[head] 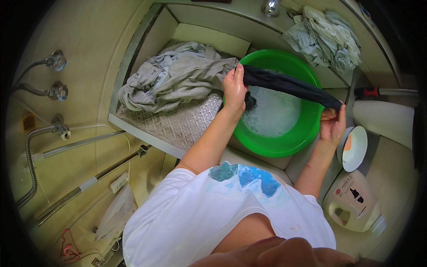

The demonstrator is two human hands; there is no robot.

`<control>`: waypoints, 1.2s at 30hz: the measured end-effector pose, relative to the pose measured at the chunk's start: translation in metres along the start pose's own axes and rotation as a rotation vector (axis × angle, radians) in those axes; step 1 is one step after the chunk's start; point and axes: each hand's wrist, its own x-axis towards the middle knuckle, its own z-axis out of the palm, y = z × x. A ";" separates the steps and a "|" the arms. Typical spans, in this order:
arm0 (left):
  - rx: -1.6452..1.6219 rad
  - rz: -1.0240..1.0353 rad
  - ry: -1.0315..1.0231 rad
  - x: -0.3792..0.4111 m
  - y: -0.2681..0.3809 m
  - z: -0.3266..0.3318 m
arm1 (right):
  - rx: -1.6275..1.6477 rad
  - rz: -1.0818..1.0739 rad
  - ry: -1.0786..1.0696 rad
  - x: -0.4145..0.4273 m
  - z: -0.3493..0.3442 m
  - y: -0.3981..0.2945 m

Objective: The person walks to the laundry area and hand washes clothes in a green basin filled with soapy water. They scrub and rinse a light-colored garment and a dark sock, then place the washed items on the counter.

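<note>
A dark cloth strip [290, 86], perhaps part of a garment, is stretched above a green plastic basin [283, 147]. My left hand [235, 87] grips its left end, thumb up. At the basin's right rim, my right hand [333, 123] holds the other end. Sudsy water [272, 111] fills the bottom of the basin, and a dark piece of cloth [250, 100] shows in it by my left wrist. Grey and light-blue wet clothes [180, 76] lie heaped on the ribbed washboard surface [196, 120] of the sink, reaching up to my left hand.
A pale cloth bundle [325, 38] lies on the back right ledge, near a metal tap [271, 8]. On the right are a white enamel bowl [355, 149] with an orange piece, a detergent jug [353, 202] and a red-and-black handle [367, 91]. Wall valves [58, 91] and metal rails [83, 145] are at left.
</note>
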 end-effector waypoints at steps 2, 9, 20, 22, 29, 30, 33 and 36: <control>0.015 0.023 0.007 0.001 0.000 0.000 | 0.050 -0.082 -0.038 0.002 -0.005 -0.017; 0.009 0.041 -0.022 0.000 0.002 0.007 | 0.040 -0.341 -0.071 -0.001 -0.012 -0.050; -0.548 -0.442 -0.230 0.008 0.001 -0.008 | -0.166 -0.109 0.037 -0.005 0.004 0.023; -0.608 -0.446 -0.293 0.012 -0.002 -0.009 | -0.224 -0.053 0.056 -0.010 0.005 0.049; -0.454 -0.395 -0.665 -0.019 0.002 0.021 | -0.781 0.047 -0.378 -0.012 0.024 0.126; -0.273 -0.249 -0.550 -0.017 0.000 0.020 | -0.801 0.042 -0.396 -0.007 0.020 0.140; -0.100 -0.176 -0.277 -0.009 -0.001 0.011 | -1.106 -0.098 -0.280 0.050 -0.035 0.141; -0.324 -0.399 -0.134 0.002 -0.010 -0.002 | -1.570 -0.443 0.287 0.070 -0.107 0.166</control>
